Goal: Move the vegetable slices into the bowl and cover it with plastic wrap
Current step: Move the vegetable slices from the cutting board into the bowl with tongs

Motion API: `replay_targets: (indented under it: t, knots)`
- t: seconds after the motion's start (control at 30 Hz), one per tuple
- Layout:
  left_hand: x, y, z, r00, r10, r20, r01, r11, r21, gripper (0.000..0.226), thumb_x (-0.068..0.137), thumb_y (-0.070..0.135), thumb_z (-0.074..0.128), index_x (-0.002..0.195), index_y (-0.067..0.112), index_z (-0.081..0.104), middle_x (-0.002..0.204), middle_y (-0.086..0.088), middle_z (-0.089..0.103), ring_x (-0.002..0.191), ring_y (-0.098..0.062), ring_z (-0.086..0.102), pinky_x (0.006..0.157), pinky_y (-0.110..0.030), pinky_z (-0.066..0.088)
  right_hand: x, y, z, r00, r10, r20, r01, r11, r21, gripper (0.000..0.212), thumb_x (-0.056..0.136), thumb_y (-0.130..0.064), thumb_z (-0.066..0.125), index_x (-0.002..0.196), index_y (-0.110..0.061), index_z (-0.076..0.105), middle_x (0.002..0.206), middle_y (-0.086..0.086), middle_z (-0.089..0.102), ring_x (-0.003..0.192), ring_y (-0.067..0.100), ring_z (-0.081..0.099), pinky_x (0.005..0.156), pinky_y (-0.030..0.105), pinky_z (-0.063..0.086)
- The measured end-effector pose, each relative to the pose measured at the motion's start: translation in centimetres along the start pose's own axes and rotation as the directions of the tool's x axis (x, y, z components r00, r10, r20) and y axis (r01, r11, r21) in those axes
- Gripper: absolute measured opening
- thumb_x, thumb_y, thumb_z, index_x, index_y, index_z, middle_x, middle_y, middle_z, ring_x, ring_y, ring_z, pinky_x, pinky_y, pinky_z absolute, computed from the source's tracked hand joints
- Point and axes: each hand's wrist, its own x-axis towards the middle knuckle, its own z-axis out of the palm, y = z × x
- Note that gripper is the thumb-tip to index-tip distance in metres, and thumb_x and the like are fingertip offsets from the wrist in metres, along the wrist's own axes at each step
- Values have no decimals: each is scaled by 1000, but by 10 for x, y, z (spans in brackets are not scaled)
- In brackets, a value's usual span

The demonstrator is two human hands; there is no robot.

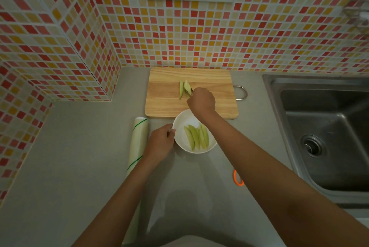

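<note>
Both hands busy: left hand (pixel 160 141) clasps bowl (pixel 180 143); right hand (pixel 201 101) pinches slices (pixel 184 88), fingertips hidden.

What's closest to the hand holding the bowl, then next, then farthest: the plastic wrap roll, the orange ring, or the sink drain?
From the left hand, which grips the white bowl's rim:
1. Plastic wrap roll, right beside it on the left.
2. Orange ring, on the counter toward the right, partly hidden by the right arm.
3. Sink drain, far right, inside the sink.
</note>
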Motion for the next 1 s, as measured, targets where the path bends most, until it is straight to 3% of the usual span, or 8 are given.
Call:
replay_targets:
  t: [0.1, 0.27, 0.4, 0.53, 0.63, 0.77, 0.87, 1.0]
  knots:
    - [0, 0, 0, 1000, 5, -6, -5, 1000, -5, 31, 98, 18, 42, 119, 11, 64, 94, -12, 71, 89, -32, 66, 87, -44, 53, -12, 8, -11, 999, 20, -37, -15, 989, 150, 40, 82, -9, 58, 50, -15, 36, 52, -1, 38, 54, 22, 45, 42, 25, 22]
    - [1, -1, 0, 1000, 10, -9, -10, 1000, -12, 32, 98, 17, 43, 122, 11, 64, 98, -14, 72, 90, -32, 67, 85, -46, 54, -78, 31, -32, 995, 4, -104, 27, 955, 296, 44, 78, -15, 59, 44, -17, 31, 42, -4, 30, 41, 10, 27, 42, 27, 17]
    - [2, -2, 1, 1000, 9, -8, -9, 1000, 13, 30, 98, 17, 43, 116, 11, 66, 89, -10, 70, 84, -31, 66, 84, -42, 54, -138, 54, -28, 997, -20, -72, 35, 976, 214, 34, 80, -19, 59, 51, -12, 44, 45, 3, 39, 48, 20, 41, 45, 30, 22]
    - [3, -2, 1, 1000, 4, -3, -4, 1000, -1, 31, 98, 16, 42, 118, 10, 65, 93, -12, 71, 84, -31, 67, 84, -46, 55, -158, 66, -13, 999, -12, 30, 12, 1000, -4, 27, 87, -26, 54, 75, -4, 64, 75, 17, 65, 72, 31, 61, 57, 29, 33]
    - [3, -2, 1, 1000, 4, -3, -4, 1000, -16, 32, 98, 16, 42, 118, 11, 65, 96, -13, 72, 87, -32, 67, 85, -48, 55, -154, 65, -15, 1000, -16, 2, 16, 998, -52, 31, 87, -32, 53, 81, -4, 66, 78, 15, 66, 73, 30, 62, 57, 29, 35]
    - [2, -1, 1, 1000, 18, -11, -18, 1000, -13, 31, 99, 15, 42, 117, 12, 66, 94, -10, 72, 85, -31, 67, 85, -46, 54, -118, 47, -32, 995, -2, -99, 14, 992, 126, 32, 82, -31, 58, 62, -6, 59, 52, 3, 51, 54, 24, 52, 46, 27, 30]
    - [2, -1, 1, 1000, 22, -11, -22, 1000, -17, 31, 99, 15, 41, 115, 11, 67, 89, -8, 70, 83, -30, 66, 84, -44, 54, -71, 24, -35, 997, 3, -79, 14, 978, 209, 37, 81, -26, 59, 50, -12, 45, 48, -3, 41, 47, 17, 43, 42, 25, 20]
    - [2, -2, 0, 1000, 22, -11, -22, 1000, -21, 31, 98, 15, 41, 114, 13, 67, 78, -2, 66, 74, -23, 60, 82, -39, 51, -17, -5, -17, 999, -37, -7, 38, 989, 140, 40, 84, -19, 58, 51, -17, 36, 53, -3, 40, 54, 21, 45, 41, 25, 21]
